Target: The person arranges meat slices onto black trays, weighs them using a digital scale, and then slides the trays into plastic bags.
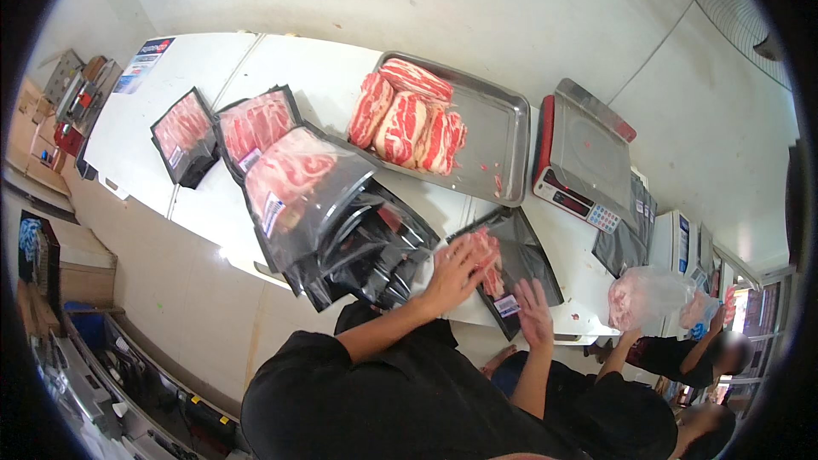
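Observation:
My left hand [455, 276] rests with its fingers spread over sliced red-and-white meat [489, 252]. The meat lies at a black-backed clear plastic pouch [527, 255] with a printed label [507, 306]. Whether all of it is inside the pouch, I cannot tell. Beside the label and the pouch's lower right edge is my right hand [535, 313], fingers apart and nothing in its grasp. Left of my left hand, black-backed pouches [377, 255] overlap in a heap. A large filled pouch of pale pink meat [291, 172] lies on that heap.
Beyond my hands, a metal tray [495, 121] holds several stacks of marbled meat slices [402, 124]. A digital scale [585, 153] stands right of it. Two more filled pouches [185, 131] lie left on the white freezer lids [211, 51]. At right, a co-worker's hand [629, 337] touches bagged meat [632, 300].

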Action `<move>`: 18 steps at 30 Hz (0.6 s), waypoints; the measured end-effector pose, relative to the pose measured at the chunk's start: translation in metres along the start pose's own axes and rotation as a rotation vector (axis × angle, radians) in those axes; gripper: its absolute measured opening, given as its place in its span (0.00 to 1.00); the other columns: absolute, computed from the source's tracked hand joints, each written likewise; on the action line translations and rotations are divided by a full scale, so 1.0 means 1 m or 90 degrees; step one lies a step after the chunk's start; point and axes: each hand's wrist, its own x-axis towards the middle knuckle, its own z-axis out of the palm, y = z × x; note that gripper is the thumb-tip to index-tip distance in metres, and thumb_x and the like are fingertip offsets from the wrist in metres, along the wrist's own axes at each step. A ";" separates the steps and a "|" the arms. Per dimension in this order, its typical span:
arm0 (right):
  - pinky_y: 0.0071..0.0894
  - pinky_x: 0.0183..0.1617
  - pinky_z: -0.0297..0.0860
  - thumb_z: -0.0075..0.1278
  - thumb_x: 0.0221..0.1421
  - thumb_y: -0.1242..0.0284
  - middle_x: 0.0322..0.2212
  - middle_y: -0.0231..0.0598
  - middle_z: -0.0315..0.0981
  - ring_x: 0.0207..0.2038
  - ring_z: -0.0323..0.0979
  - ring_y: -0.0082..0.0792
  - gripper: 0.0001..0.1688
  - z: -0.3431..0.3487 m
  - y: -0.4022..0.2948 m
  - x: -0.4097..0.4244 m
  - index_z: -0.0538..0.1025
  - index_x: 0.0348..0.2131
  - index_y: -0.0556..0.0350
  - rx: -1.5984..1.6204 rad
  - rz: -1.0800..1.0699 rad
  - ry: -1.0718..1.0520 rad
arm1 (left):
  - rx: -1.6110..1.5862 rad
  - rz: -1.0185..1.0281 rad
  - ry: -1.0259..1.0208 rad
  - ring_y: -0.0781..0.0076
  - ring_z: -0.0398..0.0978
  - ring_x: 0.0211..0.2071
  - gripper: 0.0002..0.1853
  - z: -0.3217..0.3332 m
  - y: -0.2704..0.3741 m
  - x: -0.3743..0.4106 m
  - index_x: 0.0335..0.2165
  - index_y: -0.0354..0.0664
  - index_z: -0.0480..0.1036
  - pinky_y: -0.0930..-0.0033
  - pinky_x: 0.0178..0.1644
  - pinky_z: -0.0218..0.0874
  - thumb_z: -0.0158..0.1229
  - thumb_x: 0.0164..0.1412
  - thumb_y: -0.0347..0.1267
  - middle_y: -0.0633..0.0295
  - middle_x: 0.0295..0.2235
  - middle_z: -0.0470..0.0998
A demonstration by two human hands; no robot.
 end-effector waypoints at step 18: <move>0.42 0.58 0.71 0.60 0.60 0.60 0.55 0.55 0.75 0.54 0.77 0.46 0.37 0.293 -0.036 0.213 0.70 0.62 0.58 -0.938 -0.252 -0.232 | -0.104 0.113 -0.054 0.55 0.69 0.59 0.12 -0.015 -0.023 -0.044 0.42 0.44 0.78 0.51 0.60 0.57 0.65 0.59 0.31 0.59 0.48 0.75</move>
